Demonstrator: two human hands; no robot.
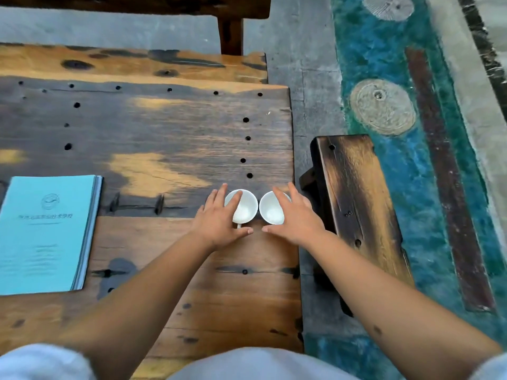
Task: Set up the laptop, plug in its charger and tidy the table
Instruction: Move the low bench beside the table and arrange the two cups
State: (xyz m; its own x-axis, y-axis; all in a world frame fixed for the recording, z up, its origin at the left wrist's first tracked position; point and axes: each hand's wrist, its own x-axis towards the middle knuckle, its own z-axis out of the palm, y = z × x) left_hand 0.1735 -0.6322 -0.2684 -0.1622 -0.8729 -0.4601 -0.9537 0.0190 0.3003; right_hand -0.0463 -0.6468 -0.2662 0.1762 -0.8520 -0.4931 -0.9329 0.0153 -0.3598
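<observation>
Two small white cups stand side by side near the right edge of the wooden table (164, 127). My left hand (219, 218) rests over the left cup (245, 208), fingers spread across its left rim. The right cup (271, 211) is partly covered by my right hand (295, 218), whose fingers lie spread over its right side. The two cups nearly touch. Neither hand visibly lifts a cup. No laptop or charger is in view.
A stack of light blue booklets (46, 231) lies at the table's left. A dark wooden bench (356, 193) stands just right of the table over a grey and blue-green floor. Another wooden bench (192, 6) is at the far side.
</observation>
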